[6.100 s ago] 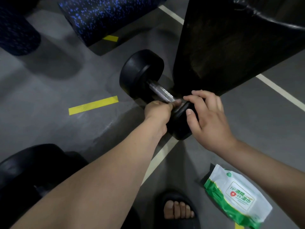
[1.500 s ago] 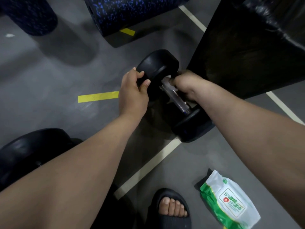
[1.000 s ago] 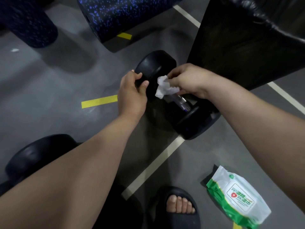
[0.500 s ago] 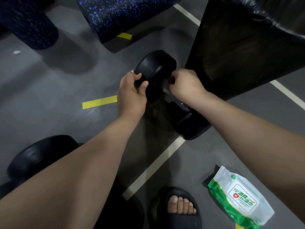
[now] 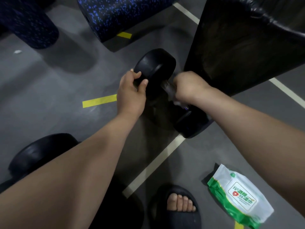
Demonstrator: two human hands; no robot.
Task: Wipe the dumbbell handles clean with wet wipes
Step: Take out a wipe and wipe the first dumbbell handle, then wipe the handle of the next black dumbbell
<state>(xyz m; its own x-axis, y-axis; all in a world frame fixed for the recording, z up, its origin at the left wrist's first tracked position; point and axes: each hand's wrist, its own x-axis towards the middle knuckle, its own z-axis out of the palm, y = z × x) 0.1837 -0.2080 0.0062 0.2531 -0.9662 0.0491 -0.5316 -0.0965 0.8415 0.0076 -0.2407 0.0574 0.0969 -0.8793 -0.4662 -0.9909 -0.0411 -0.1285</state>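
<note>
The left hand (image 5: 130, 94) curls its fingers (image 5: 136, 74) round the dumbbell (image 5: 155, 66) end, and the right hand (image 5: 188, 86) is wrapped tight round the handle (image 5: 167, 85).

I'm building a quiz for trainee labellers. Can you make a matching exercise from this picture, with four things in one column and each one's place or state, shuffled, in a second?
Column one
1. left hand
2. right hand
3. wet wipes pack
4. yellow tape strip

Column two
A. lies beside the sandalled foot
B. grips the far head of the dumbbell
C. curled round the handle
D. stuck down left of the dumbbell

Pairs: 1-B, 2-C, 3-A, 4-D
</note>
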